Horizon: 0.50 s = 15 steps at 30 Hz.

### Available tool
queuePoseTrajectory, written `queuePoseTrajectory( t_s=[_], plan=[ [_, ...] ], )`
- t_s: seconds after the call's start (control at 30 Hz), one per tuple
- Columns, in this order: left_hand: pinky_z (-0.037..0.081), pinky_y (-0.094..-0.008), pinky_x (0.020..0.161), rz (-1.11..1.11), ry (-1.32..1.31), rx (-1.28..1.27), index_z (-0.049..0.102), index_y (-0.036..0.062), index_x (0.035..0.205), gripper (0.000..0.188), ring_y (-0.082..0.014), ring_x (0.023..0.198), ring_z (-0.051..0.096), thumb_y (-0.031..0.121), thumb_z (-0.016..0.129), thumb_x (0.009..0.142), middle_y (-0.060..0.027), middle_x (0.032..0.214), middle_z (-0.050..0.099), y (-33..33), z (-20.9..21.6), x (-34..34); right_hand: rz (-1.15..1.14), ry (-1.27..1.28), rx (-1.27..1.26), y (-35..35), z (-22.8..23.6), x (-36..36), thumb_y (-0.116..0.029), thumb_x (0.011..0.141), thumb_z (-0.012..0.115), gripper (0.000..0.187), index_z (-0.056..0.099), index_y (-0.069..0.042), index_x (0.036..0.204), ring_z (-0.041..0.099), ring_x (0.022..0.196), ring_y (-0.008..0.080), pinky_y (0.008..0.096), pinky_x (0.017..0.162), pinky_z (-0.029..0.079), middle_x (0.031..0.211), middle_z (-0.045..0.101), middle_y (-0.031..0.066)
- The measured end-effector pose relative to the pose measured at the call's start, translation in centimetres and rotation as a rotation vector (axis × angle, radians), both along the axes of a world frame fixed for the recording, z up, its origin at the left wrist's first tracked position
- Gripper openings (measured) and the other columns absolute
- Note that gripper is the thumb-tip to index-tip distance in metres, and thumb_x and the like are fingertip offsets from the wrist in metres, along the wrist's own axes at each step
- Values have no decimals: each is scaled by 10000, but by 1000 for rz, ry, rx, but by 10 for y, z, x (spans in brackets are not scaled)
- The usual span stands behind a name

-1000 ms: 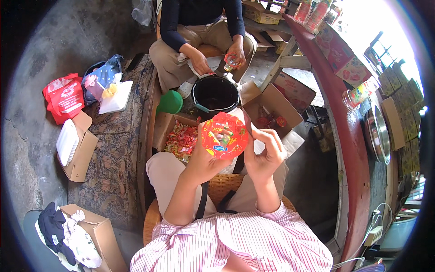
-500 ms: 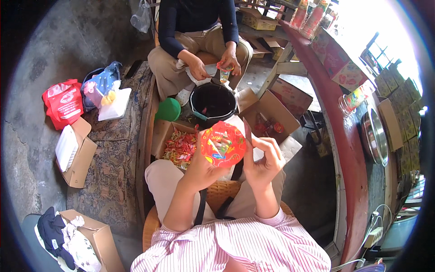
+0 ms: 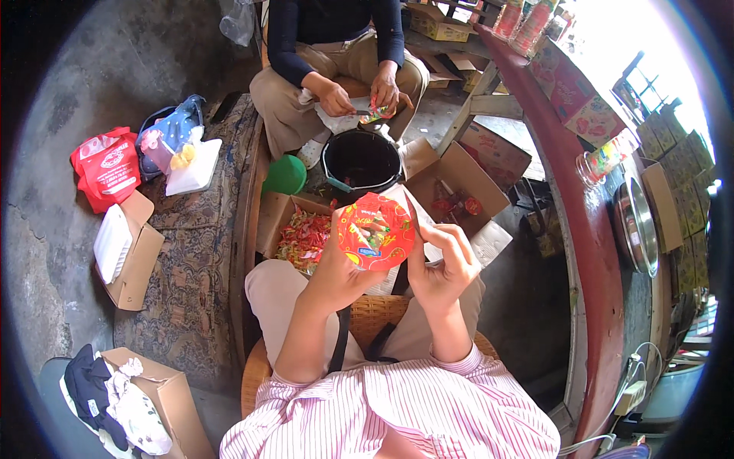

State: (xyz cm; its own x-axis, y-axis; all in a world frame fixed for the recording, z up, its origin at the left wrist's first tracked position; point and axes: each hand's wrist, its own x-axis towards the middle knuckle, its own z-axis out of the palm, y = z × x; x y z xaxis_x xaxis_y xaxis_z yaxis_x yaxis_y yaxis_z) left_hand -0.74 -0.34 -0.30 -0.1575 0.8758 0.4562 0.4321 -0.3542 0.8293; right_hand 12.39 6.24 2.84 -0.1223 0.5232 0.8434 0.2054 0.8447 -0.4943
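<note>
My left hand point(image 3: 330, 277) is wrapped round a plastic cup point(image 3: 376, 231), whose red printed film lid faces up toward me. In my right hand point(image 3: 443, 268) is a thin, dark knife point(image 3: 414, 213), pinched between thumb and fingers. Its blade stands close along the right edge of the lid; whether it touches the film I cannot tell. Both hands are above my lap. Just beyond them stands a black bucket point(image 3: 382, 183). To its left, a cardboard box point(image 3: 269, 229) holds a heap of red and yellow wrapper scraps point(image 3: 303, 243).
Across the bucket a seated person tilts another cup point(image 3: 374, 115) and holds a knife. A green bowl point(image 3: 285, 175) lies left of the bucket. An open carton point(image 3: 483, 187) with red-lidded cups stands right of it. Beyond is a red-edged counter point(image 3: 585, 252) with a metal basin point(image 3: 636, 229).
The cup in my left hand has turned a little and risen slightly, so the lid's print sits differently. Across from me, the other person's cup has gone from upright to tilted.
</note>
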Motion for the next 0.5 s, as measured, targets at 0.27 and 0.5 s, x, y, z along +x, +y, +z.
queuePoseTrajectory(
  t_s=[0.27, 0.5],
  plan=[
    [110, -416, 1047, -5, 14, 72, 449, 21, 1143, 548, -265, 1087, 435, 315, 655, 730, -103, 1127, 457, 2, -1, -1, 15, -5, -46, -1, -5, 1, 84, 631, 647, 235, 634, -31, 836, 582, 574, 183, 244, 530, 449, 663, 591, 93],
    [275, -396, 965, -33, -24, 21, 442, 13, 1137, 549, -262, 1082, 429, 263, 676, 708, -122, 1127, 421, 1, 0, 1, 44, -5, -60, 4, -4, -1, 81, 628, 640, 234, 629, -17, 840, 581, 577, 182, 241, 540, 452, 661, 586, 98]
  ],
)
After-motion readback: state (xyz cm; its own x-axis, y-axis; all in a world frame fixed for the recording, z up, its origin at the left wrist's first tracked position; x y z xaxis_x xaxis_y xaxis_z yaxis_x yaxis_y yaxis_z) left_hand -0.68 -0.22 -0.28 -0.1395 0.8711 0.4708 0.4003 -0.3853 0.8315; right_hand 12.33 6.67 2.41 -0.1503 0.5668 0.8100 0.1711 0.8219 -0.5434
